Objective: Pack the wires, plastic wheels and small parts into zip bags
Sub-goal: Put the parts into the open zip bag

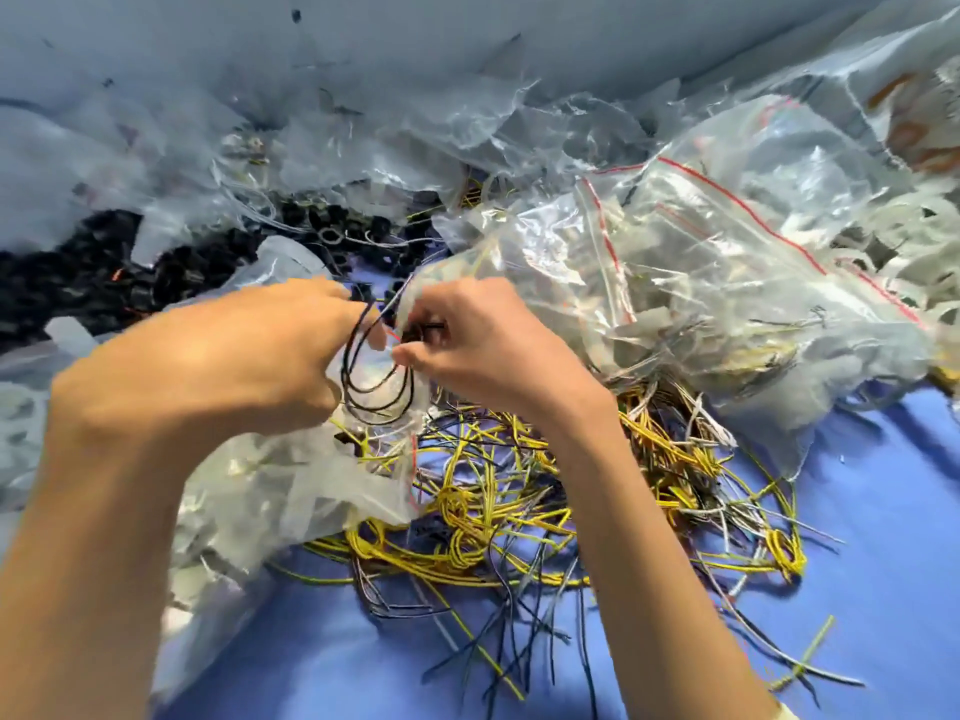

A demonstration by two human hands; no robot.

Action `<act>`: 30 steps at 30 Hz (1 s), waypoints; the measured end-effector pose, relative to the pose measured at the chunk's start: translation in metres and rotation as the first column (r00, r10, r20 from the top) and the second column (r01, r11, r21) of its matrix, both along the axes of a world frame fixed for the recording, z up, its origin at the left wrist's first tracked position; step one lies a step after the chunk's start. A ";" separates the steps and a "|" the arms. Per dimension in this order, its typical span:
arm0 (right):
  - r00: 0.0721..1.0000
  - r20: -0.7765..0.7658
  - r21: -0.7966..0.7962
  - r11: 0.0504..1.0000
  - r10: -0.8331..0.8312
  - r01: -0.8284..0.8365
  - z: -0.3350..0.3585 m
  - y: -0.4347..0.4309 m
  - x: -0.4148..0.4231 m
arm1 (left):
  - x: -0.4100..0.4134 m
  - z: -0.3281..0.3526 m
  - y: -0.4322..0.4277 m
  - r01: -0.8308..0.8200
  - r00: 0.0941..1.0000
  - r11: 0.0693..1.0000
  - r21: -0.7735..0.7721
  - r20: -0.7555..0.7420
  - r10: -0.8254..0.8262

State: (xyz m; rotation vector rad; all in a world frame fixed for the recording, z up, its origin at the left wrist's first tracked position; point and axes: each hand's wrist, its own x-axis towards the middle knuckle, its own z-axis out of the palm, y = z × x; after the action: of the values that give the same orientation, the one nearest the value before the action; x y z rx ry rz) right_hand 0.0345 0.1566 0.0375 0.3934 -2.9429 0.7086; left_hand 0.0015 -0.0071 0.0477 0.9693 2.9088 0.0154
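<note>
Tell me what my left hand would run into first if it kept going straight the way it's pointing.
Probably the right hand. The left hand points right, across the black wire loop that both hands hold, and the right hand sits just beyond it. Depth is hard to judge.

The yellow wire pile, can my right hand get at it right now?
Probably yes: the yellow wire pile lies uncovered just below the right hand, though that hand is busy pinching the black wire loops.

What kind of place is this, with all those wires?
Probably a packing bench for small electrical parts: loose yellow wires on a blue table, a heap of black plastic wheels, and piles of clear zip bags.
</note>
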 end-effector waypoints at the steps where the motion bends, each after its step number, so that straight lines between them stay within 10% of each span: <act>1: 1.000 -0.005 -0.023 1.000 0.016 -0.016 -0.001 -0.003 0.000 | 0.001 0.001 -0.001 0.028 1.000 0.999 0.026 -0.002 -0.028; 8: 0.998 -0.057 -0.296 0.955 0.003 -0.020 0.002 -0.006 0.003 | -0.004 0.012 -0.027 -0.097 0.995 0.987 0.128 -0.020 0.101; 16: 0.997 0.049 -0.812 0.583 0.052 0.010 0.001 -0.010 -0.002 | -0.001 0.045 -0.013 -0.082 0.991 0.983 0.162 0.121 0.062; 22: 0.997 0.043 -0.456 0.889 0.061 -0.035 0.008 -0.005 0.002 | 0.002 0.046 0.007 -0.043 0.982 0.976 0.215 0.191 0.001; 30: 0.991 -0.061 -0.218 0.968 0.118 -0.129 0.024 -0.007 0.014 | 0.006 0.047 0.003 -0.011 0.999 0.933 0.358 0.044 -0.005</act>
State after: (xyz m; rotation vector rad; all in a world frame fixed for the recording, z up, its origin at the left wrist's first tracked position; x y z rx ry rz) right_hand 0.0482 0.1497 0.0610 0.5671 -2.7737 1.0153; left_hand 0.0076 -0.0036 0.0952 0.9923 2.9225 0.5806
